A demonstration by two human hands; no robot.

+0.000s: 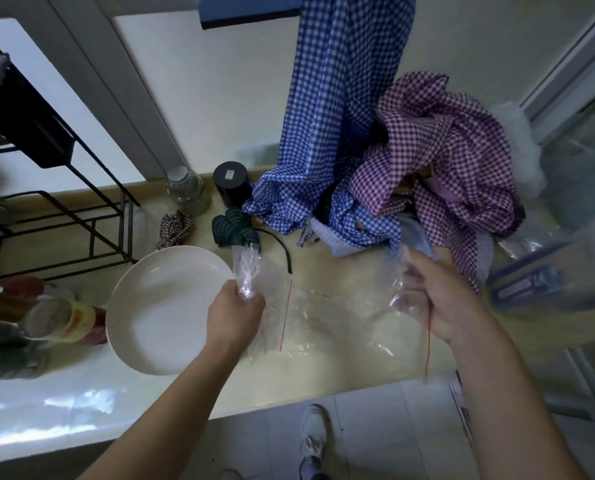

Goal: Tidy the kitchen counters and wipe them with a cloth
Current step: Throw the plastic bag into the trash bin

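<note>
**Clear plastic bags being gathered off the counter**

A crumpled clear plastic bag (245, 271) is being gripped in the left hand (235, 315), whose fingers are being closed around the bag's bunched end, just beside the right rim of the white plate (166, 308). A second clear bag (405, 289) is being pinched between thumb and fingers of the right hand (441, 303), with a thin red line hanging down from it past the front edge of the counter (341, 372).

Between the two hands, a zip bag with a red seal line (285, 317) is being left flat on the counter, near the front edge. Its seal line is running roughly front to back, and it lies to the right of the left hand, which is judged the nearer of the two.

Toward the back edge, a blue checked cloth (327, 140) and a purple checked cloth (438, 150) are lying heaped, with a glass jar (187, 190) and a black canister (232, 187) to their left. Wiping is judged not yet begun.
</note>
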